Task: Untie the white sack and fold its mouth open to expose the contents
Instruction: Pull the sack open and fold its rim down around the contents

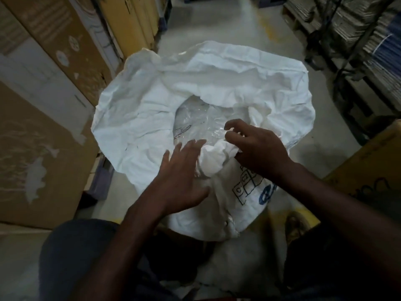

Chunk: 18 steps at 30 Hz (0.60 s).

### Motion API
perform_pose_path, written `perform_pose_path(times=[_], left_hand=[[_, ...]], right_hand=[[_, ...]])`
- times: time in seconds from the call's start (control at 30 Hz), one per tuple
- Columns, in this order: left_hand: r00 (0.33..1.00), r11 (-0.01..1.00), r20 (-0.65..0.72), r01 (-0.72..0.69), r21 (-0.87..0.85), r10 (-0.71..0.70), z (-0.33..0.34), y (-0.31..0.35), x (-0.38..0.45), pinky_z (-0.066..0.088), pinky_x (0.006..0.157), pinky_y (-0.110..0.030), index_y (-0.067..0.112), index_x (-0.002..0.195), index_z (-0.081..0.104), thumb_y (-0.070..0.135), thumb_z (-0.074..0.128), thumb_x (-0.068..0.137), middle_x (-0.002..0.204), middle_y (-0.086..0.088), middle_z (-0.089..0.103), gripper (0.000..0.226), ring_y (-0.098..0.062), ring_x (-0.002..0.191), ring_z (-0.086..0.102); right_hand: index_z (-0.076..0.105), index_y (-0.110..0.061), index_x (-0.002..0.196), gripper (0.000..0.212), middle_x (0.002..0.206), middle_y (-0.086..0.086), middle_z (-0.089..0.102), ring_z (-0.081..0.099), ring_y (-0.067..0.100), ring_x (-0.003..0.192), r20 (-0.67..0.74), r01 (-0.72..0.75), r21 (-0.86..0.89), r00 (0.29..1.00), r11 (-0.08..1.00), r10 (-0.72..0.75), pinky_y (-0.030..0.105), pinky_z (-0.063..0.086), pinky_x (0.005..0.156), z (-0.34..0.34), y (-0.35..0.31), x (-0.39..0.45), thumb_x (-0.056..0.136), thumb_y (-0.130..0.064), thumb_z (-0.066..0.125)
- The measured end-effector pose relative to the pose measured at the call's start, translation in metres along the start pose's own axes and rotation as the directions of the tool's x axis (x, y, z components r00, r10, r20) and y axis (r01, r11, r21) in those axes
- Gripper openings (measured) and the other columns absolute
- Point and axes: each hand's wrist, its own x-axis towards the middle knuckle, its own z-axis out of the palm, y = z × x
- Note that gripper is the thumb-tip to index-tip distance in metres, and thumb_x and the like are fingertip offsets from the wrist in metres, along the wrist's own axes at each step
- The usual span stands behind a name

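A large white woven sack (138, 114) stands on the floor in front of me, its mouth spread wide and turned outward. Clear plastic-wrapped contents (195, 122) show in the opening. Black box markings and blue lettering are printed on the near side of the sack. My right hand (258, 146) pinches a bunched fold of the near rim between thumb and fingers. My left hand (182, 179) hovers flat beside that fold, fingers spread, holding nothing.
Tall cardboard boxes (43, 105) line the left side. Shelving with stacked flat cartons (368, 40) runs along the right. A yellow box (373, 166) sits at the near right. Grey floor (217, 22) stretches ahead beyond the sack.
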Motion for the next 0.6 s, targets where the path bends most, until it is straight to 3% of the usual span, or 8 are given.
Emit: perform_pose_path(times=[0.07, 0.17, 0.23, 0.27, 0.33, 0.43, 0.5, 0.6], left_hand=[[0.996, 0.989, -0.09, -0.014, 0.144, 0.028, -0.002, 0.007, 0.0, 0.008, 0.133, -0.062, 0.034, 0.17, 0.018, 0.082, 0.06, 0.081, 0.179, 0.003, 0.019, 0.109, -0.03, 0.168, 0.012], [0.937, 0.965, -0.304, -0.096, 0.242, 0.169, -0.002, 0.025, 0.013, 0.037, 0.124, -0.055, 0.027, 0.16, 0.042, 0.072, 0.067, 0.087, 0.16, 0.002, 0.054, 0.09, -0.026, 0.151, 0.049], [0.911, 0.978, -0.385, -0.077, 0.193, 0.148, 0.0, 0.036, 0.022, 0.057, 0.091, -0.041, 0.033, 0.15, 0.049, 0.053, 0.076, 0.089, 0.131, 0.011, 0.071, 0.07, -0.02, 0.116, 0.071], [0.91, 0.981, -0.398, -0.04, 0.19, 0.114, 0.001, 0.039, 0.024, 0.055, 0.075, -0.037, 0.036, 0.145, 0.05, 0.049, 0.076, 0.09, 0.122, 0.012, 0.073, 0.062, -0.019, 0.103, 0.073], [0.902, 0.978, -0.42, -0.009, 0.207, 0.097, 0.003, 0.04, 0.029, 0.047, 0.063, -0.033, 0.038, 0.135, 0.053, 0.043, 0.073, 0.095, 0.114, 0.013, 0.073, 0.045, -0.019, 0.093, 0.073], [0.893, 0.964, -0.432, -0.008, 0.266, 0.127, 0.006, 0.037, 0.034, 0.051, 0.057, -0.037, 0.032, 0.129, 0.056, 0.034, 0.068, 0.101, 0.102, 0.007, 0.07, 0.031, -0.022, 0.084, 0.072], [0.878, 0.961, -0.451, -0.034, 0.274, 0.159, 0.011, 0.037, 0.039, 0.055, 0.057, -0.041, 0.026, 0.133, 0.059, 0.03, 0.066, 0.101, 0.098, 0.003, 0.069, 0.033, -0.027, 0.079, 0.072], [0.888, 0.958, -0.424, -0.059, 0.281, 0.179, 0.02, 0.038, 0.039, 0.053, 0.064, -0.041, 0.021, 0.147, 0.055, 0.043, 0.056, 0.099, 0.104, -0.001, 0.069, 0.053, -0.028, 0.082, 0.069]], right_hand=[[0.062, -0.012, 0.103, 0.029, 0.132, 0.003, 0.068, 0.069, 0.033, 0.08, -0.02, -0.015, -0.037, 1.0, 0.999, 0.015, 0.032, 0.046, 0.05, 0.0, -0.001, -0.002, 0.075, -0.006, 0.06], [0.068, -0.009, 0.099, 0.035, 0.131, 0.004, 0.072, 0.073, 0.032, 0.094, -0.041, 0.01, -0.082, 0.999, 0.997, -0.013, 0.031, 0.047, 0.056, -0.003, -0.003, -0.005, 0.065, 0.002, 0.07], [0.068, -0.009, 0.095, 0.028, 0.129, 0.005, 0.074, 0.073, 0.031, 0.101, -0.068, 0.043, -0.088, 0.996, 0.995, -0.049, 0.032, 0.049, 0.062, -0.006, -0.002, -0.008, 0.07, 0.003, 0.071], [0.068, -0.009, 0.096, 0.024, 0.129, 0.006, 0.073, 0.073, 0.031, 0.104, -0.073, 0.057, -0.094, 0.995, 0.994, -0.064, 0.033, 0.05, 0.065, -0.007, 0.0, -0.01, 0.074, 0.001, 0.072], [0.068, -0.009, 0.099, 0.023, 0.132, 0.007, 0.072, 0.072, 0.032, 0.108, -0.048, 0.078, -0.121, 0.995, 0.99, -0.085, 0.035, 0.053, 0.072, -0.007, 0.002, -0.014, 0.077, -0.003, 0.073], [0.069, -0.012, 0.115, 0.041, 0.136, 0.009, 0.07, 0.072, 0.033, 0.109, -0.005, 0.083, -0.159, 0.996, 0.984, -0.085, 0.037, 0.056, 0.077, -0.005, 0.001, -0.017, 0.075, -0.004, 0.076], [0.062, -0.015, 0.13, 0.056, 0.128, 0.009, 0.073, 0.074, 0.034, 0.101, -0.001, 0.086, -0.148, 0.996, 0.985, -0.087, 0.037, 0.057, 0.068, -0.005, 0.003, -0.017, 0.076, -0.001, 0.069], [0.051, -0.02, 0.134, 0.055, 0.107, 0.008, 0.074, 0.072, 0.033, 0.08, -0.018, 0.054, -0.154, 0.998, 0.987, -0.057, 0.034, 0.048, 0.051, -0.007, 0.007, -0.021, 0.082, 0.0, 0.051]])
